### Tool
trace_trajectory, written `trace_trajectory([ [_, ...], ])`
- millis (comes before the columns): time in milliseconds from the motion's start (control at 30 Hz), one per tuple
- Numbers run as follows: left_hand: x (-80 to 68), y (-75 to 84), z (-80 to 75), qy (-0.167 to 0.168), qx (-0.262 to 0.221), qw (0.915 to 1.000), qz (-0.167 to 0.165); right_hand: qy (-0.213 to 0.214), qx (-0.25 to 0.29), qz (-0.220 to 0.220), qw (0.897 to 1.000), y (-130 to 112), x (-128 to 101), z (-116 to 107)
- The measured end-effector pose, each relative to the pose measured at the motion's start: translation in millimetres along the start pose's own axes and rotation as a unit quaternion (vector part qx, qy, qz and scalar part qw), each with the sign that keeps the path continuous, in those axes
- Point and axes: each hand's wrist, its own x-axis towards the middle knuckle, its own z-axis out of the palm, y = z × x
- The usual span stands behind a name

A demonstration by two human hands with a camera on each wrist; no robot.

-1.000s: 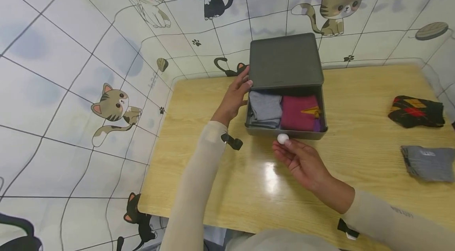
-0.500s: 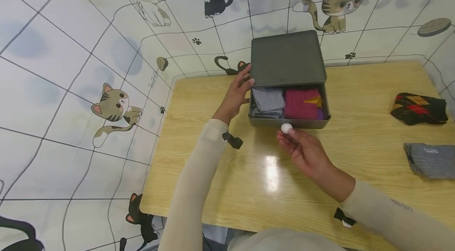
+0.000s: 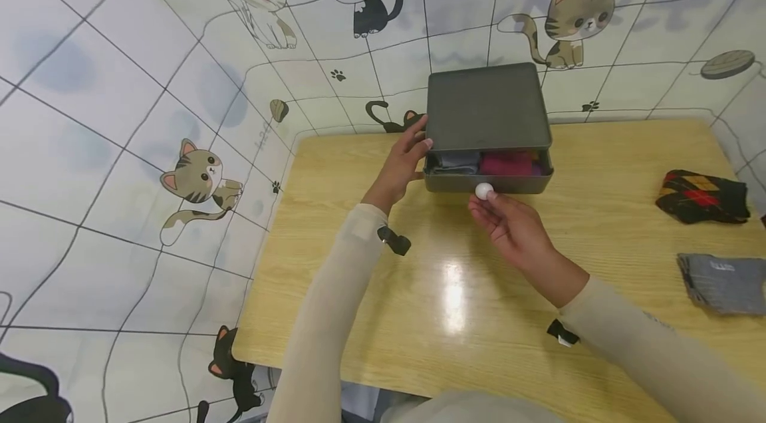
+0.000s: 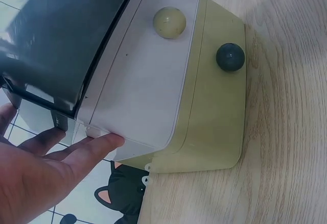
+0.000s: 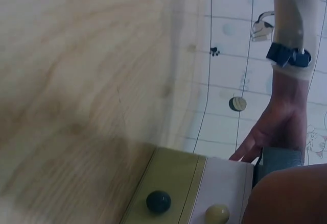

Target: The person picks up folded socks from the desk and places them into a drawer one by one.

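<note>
The right hand pinched the white knob of the nearly closed drawer, while the flat left hand braced the box.

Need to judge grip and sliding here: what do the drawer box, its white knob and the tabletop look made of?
Drawer box: likely plastic or painted metal, matte grey, rounded corners. White knob: smooth, probably plastic or ceramic. Tabletop: wood-grain laminate, glossy, showing glare.
</note>
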Motion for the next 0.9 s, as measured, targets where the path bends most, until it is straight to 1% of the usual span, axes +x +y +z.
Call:
trace_trajectory([
  [100,-0.4,-2.4,-0.1,0.001,0.001,1.0000,-0.004,0.003,-0.003,-0.004,1.000,-6,13,0],
  [267,0.1,-4.5,0.1,-0.001,-0.003,1.0000,0.001,-0.004,-0.004,-0.005,1.000,-13,28,-2],
  [533,1.0,-2.5,-2.6,-0.005,-0.006,1.0000,0.006,-0.014,0.002,-0.011,1.000,-18,42,-1],
  [700,0.2,-1.7,-6.1,0.011,-0.010,0.9999,0.000,-0.013,-0.024,-0.010,1.000,-19,44,0],
  [767,0.7,-1.2,-6.0,0.009,-0.011,0.9999,-0.001,-0.007,-0.048,-0.016,0.999,-19,42,-3],
  [833,1.4,-1.3,-5.4,0.002,-0.012,0.9999,-0.003,0.010,-0.074,-0.033,0.997,-20,39,-7],
  [900,1.8,-1.7,-5.1,-0.005,-0.014,0.9999,-0.006,0.036,-0.094,-0.044,0.994,-20,36,-13],
])
